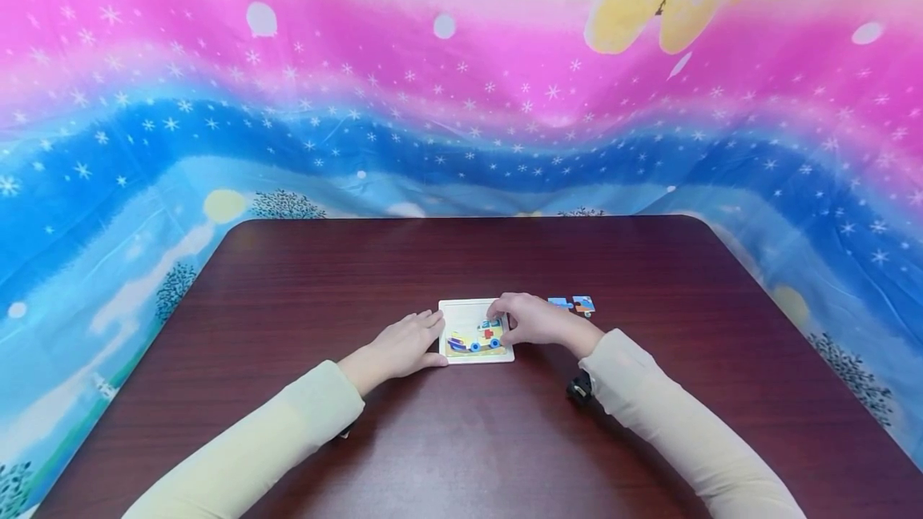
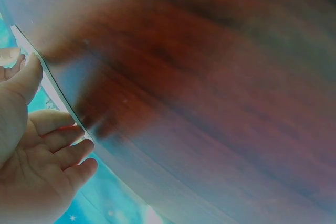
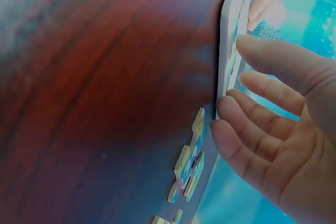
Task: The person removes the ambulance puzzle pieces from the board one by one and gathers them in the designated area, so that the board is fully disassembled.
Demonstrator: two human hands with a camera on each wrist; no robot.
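A small white-framed jigsaw tray (image 1: pixel 465 312) lies on the table, its lower part showing a yellow vehicle picture (image 1: pixel 485 336) with a red cross and blue wheels. Along the tray's left edge rests my left hand (image 1: pixel 400 345), palm down, fingers fairly straight; its fingertips touch the frame in the left wrist view. My right hand (image 1: pixel 537 319) reaches over the tray's right side with bent, spread fingers. In the right wrist view its thumb and fingertips touch the tray (image 3: pixel 227 51), and no piece shows between them. The hand hides the tray's upper right part in the head view.
Loose jigsaw pieces (image 1: pixel 584 304) lie on the table just right of the tray, partly behind my right wrist. Several pieces (image 3: pixel 184 166) show in the right wrist view. The dark wooden table (image 1: pixel 461 439) ends at a colourful cloth backdrop (image 1: pixel 461 102).
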